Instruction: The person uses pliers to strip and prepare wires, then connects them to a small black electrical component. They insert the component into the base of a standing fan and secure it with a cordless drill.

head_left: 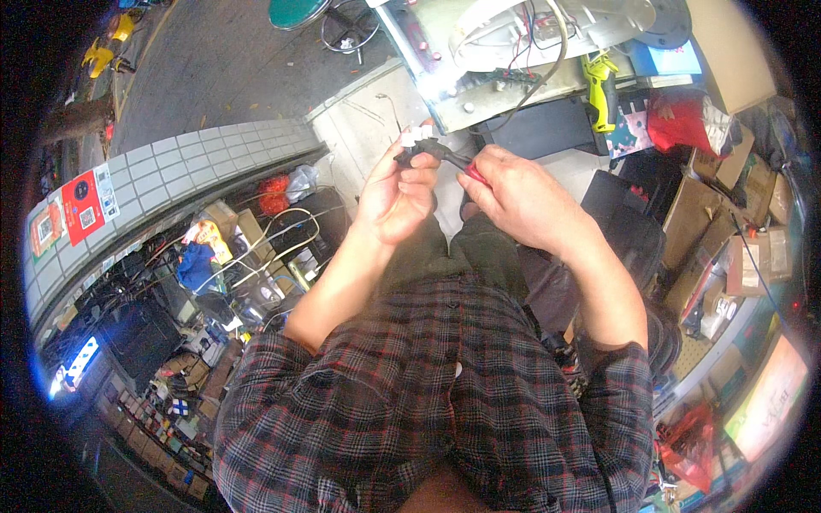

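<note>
Pinching a black-and-white part [417, 144] in my left hand [395, 192], just off the desk's [492, 99] near-left corner, I have my right hand [517, 195] clamped on a red-handled tool [459, 161], its dark end at the part. A yellow-green drill [601, 92] sits by the desk's near edge, rightward.

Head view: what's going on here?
The person's left hand holds up a small black-and-white part, while the right hand grips a red-handled tool pointed at it; exact contact is too small to tell. Beyond the hands lies a white housing with exposed wires.
</note>
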`<control>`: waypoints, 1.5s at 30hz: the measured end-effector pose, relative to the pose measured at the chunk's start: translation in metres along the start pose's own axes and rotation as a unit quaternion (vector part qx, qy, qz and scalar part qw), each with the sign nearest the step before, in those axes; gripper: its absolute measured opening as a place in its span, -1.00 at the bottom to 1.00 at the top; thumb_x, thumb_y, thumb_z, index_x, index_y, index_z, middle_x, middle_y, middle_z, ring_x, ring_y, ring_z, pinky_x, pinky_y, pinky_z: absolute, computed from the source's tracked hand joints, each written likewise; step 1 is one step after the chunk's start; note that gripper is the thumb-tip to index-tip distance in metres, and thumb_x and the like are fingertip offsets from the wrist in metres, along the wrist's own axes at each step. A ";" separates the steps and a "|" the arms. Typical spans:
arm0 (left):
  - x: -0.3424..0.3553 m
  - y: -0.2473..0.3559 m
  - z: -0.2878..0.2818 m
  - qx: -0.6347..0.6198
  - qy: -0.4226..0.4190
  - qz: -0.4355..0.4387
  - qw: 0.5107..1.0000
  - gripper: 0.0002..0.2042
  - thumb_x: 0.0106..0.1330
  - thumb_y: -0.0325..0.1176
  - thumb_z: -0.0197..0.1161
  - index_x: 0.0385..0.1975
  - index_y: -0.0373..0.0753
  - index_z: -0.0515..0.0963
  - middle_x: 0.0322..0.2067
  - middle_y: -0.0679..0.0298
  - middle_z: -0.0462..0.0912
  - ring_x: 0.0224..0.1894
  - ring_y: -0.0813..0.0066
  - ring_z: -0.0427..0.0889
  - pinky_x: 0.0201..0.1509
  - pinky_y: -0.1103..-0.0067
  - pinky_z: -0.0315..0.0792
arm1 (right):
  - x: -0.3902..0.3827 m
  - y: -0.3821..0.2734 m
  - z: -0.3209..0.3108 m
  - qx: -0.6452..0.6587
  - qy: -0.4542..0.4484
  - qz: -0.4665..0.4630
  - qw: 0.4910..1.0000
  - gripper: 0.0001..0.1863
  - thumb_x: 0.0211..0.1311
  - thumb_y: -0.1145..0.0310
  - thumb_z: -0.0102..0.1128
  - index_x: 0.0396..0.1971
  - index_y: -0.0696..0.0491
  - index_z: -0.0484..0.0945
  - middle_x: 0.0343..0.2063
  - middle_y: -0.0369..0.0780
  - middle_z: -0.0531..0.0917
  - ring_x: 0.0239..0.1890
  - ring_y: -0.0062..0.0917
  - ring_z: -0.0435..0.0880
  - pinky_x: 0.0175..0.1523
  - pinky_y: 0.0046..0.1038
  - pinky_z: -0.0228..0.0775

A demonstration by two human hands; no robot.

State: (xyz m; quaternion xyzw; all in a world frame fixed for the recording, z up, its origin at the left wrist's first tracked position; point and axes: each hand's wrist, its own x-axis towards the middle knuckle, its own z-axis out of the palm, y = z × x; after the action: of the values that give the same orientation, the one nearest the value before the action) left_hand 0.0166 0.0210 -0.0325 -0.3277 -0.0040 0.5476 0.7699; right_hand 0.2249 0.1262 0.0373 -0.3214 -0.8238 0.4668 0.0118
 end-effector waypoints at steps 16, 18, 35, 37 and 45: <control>-0.008 0.002 0.005 0.222 0.059 0.005 0.973 -0.57 0.58 -0.21 0.10 0.41 0.02 0.34 -0.34 0.27 0.45 -0.49 0.57 0.41 -0.53 0.73 0.38 | 0.002 0.000 -0.031 -0.098 -0.060 -0.071 0.991 -0.70 0.43 0.22 0.13 -0.34 0.18 0.59 -0.31 -0.01 0.62 -0.25 -0.02 0.69 -0.08 -0.07 0.56; -0.007 -0.005 0.010 0.240 0.099 0.020 0.965 -0.52 0.58 -0.23 0.10 0.46 0.01 0.27 -0.38 0.27 0.39 -0.52 0.59 0.38 -0.55 0.75 0.38 | 0.002 -0.001 -0.037 -0.093 -0.080 -0.066 0.990 -0.71 0.43 0.25 0.15 -0.35 0.21 0.55 -0.34 0.00 0.58 -0.24 0.00 0.65 -0.10 -0.06 0.52; -0.004 -0.007 0.016 0.262 0.112 0.045 0.957 -0.54 0.55 -0.28 0.14 0.41 -0.06 0.31 -0.30 0.25 0.46 -0.46 0.62 0.41 -0.50 0.77 0.39 | -0.013 0.002 -0.008 -0.045 -0.011 -0.048 0.998 -0.73 0.42 0.24 0.15 -0.30 0.17 0.60 -0.30 -0.04 0.60 -0.19 -0.08 0.67 -0.06 -0.12 0.55; -0.007 0.000 0.009 0.283 0.079 0.016 0.956 -0.62 0.53 -0.30 0.18 0.30 -0.09 0.45 -0.22 0.25 0.57 -0.45 0.63 0.43 -0.46 0.74 0.37 | -0.012 0.005 -0.012 -0.052 -0.030 -0.063 0.996 -0.75 0.43 0.27 0.16 -0.30 0.19 0.57 -0.31 -0.03 0.57 -0.21 -0.05 0.64 -0.08 -0.12 0.53; -0.006 0.003 0.012 0.304 0.052 0.041 0.950 -0.59 0.56 -0.21 0.13 0.36 -0.02 0.39 -0.35 0.33 0.50 -0.52 0.64 0.40 -0.55 0.76 0.34 | -0.009 -0.007 -0.024 -0.079 0.001 -0.083 0.993 -0.73 0.41 0.26 0.17 -0.32 0.20 0.56 -0.32 -0.03 0.59 -0.21 -0.05 0.64 -0.09 -0.12 0.52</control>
State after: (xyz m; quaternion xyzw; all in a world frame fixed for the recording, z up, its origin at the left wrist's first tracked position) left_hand 0.0071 0.0226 -0.0228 -0.1064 0.2162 0.5356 0.8093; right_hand 0.2360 0.1375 0.0584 -0.2520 -0.8821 0.3970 0.0258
